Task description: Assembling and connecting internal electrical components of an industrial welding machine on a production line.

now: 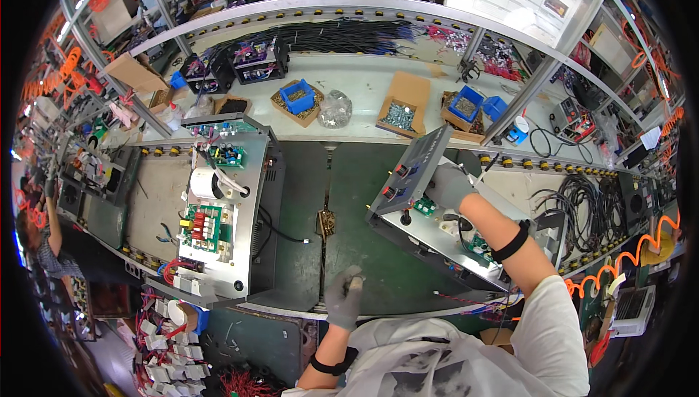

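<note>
My right hand, in a grey glove, is at the inner side of a dark front panel with red knobs. It appears to grip the panel, which stands tilted at the end of a metal chassis; the panel hides some fingertips. Green circuit boards and wiring sit in this chassis. Low over the near edge of the green work surface, my left hand, also gloved, has its fingers curled in. Whether something small is inside them cannot be made out.
To the left stands another open chassis with boards and a white cylinder. Across the back shelf are blue bins of small parts and a cardboard box of screws. Black cables lie at right, near an orange coiled hose.
</note>
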`<control>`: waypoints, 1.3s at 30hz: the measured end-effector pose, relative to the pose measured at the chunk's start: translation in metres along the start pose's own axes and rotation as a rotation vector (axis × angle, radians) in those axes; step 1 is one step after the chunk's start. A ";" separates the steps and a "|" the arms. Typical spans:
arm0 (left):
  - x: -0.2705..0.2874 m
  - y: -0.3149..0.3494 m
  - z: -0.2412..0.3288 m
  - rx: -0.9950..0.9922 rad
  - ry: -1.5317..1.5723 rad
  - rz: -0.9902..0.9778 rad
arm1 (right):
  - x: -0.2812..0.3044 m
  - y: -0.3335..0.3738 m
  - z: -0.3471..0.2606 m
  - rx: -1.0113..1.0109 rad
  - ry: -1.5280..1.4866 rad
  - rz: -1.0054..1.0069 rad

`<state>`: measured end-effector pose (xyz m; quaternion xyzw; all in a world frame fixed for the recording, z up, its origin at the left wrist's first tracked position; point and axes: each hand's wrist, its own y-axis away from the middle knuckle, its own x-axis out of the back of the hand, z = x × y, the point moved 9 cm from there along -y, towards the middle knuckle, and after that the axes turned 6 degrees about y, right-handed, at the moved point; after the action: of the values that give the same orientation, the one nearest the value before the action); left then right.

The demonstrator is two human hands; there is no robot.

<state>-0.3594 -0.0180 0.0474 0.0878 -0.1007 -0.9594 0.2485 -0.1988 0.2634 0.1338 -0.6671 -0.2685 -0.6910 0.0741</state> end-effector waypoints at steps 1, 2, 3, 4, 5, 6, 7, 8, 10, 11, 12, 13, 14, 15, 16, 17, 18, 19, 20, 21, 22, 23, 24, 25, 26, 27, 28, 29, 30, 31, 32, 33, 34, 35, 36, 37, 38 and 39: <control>-0.003 -0.001 0.004 -0.036 0.020 -0.001 | -0.003 0.000 0.000 -0.005 0.010 -0.030; -0.006 -0.003 0.003 -0.013 0.044 -0.002 | -0.003 0.000 -0.002 0.015 0.001 -0.023; -0.011 -0.004 0.000 0.031 0.061 -0.019 | -0.001 0.001 -0.005 0.021 0.012 0.014; -0.012 -0.005 0.002 0.009 0.080 -0.004 | -0.002 0.003 -0.004 -0.008 0.043 0.021; -0.013 -0.007 0.003 0.004 0.070 -0.010 | -0.003 0.003 -0.005 -0.012 0.067 0.023; -0.015 -0.007 0.002 0.018 0.038 -0.023 | 0.002 0.004 -0.010 0.037 0.049 0.072; -0.016 -0.008 0.000 0.037 0.079 -0.016 | -0.001 0.004 -0.007 -0.008 0.045 0.032; -0.015 -0.009 0.001 0.021 0.107 -0.014 | -0.003 0.004 -0.001 -0.083 0.057 -0.024; -0.013 -0.009 -0.001 0.021 0.075 -0.005 | 0.005 0.003 0.000 -0.096 0.066 -0.012; -0.012 -0.010 -0.002 0.025 0.098 -0.004 | 0.005 0.004 0.002 -0.095 0.018 -0.053; -0.011 -0.011 -0.002 0.011 0.121 0.005 | 0.007 0.004 0.005 -0.112 -0.019 -0.089; -0.010 -0.011 -0.005 0.029 0.089 0.000 | 0.010 0.003 0.004 -0.111 -0.008 -0.077; -0.010 -0.011 -0.011 0.083 0.020 -0.006 | 0.013 0.002 0.002 -0.090 -0.015 -0.068; -0.010 -0.012 -0.008 0.046 0.055 -0.007 | 0.014 0.001 0.000 -0.070 0.003 -0.070; -0.010 -0.013 -0.010 0.052 0.054 -0.012 | 0.013 0.001 0.000 -0.063 0.026 -0.078; -0.011 -0.013 -0.014 0.100 0.016 -0.026 | 0.013 0.000 -0.001 -0.050 0.023 -0.071; -0.010 -0.014 -0.011 0.059 0.054 -0.016 | 0.012 0.000 -0.003 -0.023 0.007 -0.053; -0.010 -0.015 -0.012 0.065 0.052 -0.018 | 0.008 0.000 -0.001 -0.038 0.015 -0.061; -0.009 -0.015 -0.014 0.095 0.018 -0.021 | 0.007 0.000 -0.005 0.007 -0.010 -0.036; -0.008 -0.016 -0.012 0.071 0.050 -0.015 | 0.004 0.000 -0.004 -0.003 -0.028 -0.038; -0.007 -0.017 -0.013 0.080 0.068 -0.007 | -0.002 0.000 0.001 -0.049 -0.029 -0.066; -0.007 -0.017 -0.014 0.095 0.063 -0.014 | -0.002 -0.001 -0.003 -0.008 -0.046 -0.042; -0.005 -0.017 -0.014 0.091 0.088 0.006 | -0.005 -0.001 -0.002 -0.019 -0.033 -0.047; -0.004 -0.018 -0.012 0.072 0.074 0.004 | -0.009 -0.001 0.002 -0.066 -0.005 -0.070; -0.004 -0.018 -0.013 0.075 0.030 -0.004 | -0.009 -0.001 -0.001 -0.029 -0.020 -0.055; -0.004 -0.018 -0.011 0.055 0.059 0.002 | -0.009 -0.001 -0.001 -0.029 -0.022 -0.042; -0.003 -0.018 -0.010 0.047 0.064 0.012 | -0.009 0.000 0.003 -0.067 -0.003 -0.039; -0.003 -0.018 -0.012 0.061 0.041 0.014 | -0.009 0.000 0.000 -0.029 -0.022 -0.025; -0.002 -0.017 -0.010 0.033 0.071 0.021 | -0.009 0.000 0.000 -0.027 -0.025 -0.012; -0.003 -0.017 -0.011 0.050 0.076 0.015 | -0.012 0.000 0.004 -0.059 -0.012 -0.039; -0.004 -0.017 -0.014 0.077 0.056 0.003 | -0.008 0.000 0.002 -0.026 -0.024 0.006; -0.004 -0.017 -0.014 0.066 0.083 0.010 | -0.010 0.000 0.001 -0.014 -0.032 -0.005; -0.004 -0.017 -0.015 0.073 0.099 0.014 | -0.012 0.001 0.003 -0.041 -0.014 -0.023; -0.005 -0.017 -0.018 0.103 0.087 0.004 | -0.012 0.001 -0.001 -0.001 -0.040 -0.017; -0.004 -0.017 -0.016 0.079 0.114 0.019 | -0.008 0.002 -0.002 -0.007 -0.009 0.026; -0.003 -0.017 -0.016 0.074 0.111 0.021 | -0.007 0.003 0.001 -0.053 0.048 0.029; -0.003 -0.017 -0.018 0.085 0.079 0.017 | -0.002 0.004 -0.003 -0.012 0.023 0.069; -0.003 -0.018 -0.017 0.070 0.108 0.020 | -0.001 0.007 -0.001 -0.036 -0.045 0.062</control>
<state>-0.3610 -0.0037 0.0274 0.1471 -0.1217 -0.9465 0.2600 -0.1962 0.2572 0.1348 -0.6917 -0.2368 -0.6778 0.0776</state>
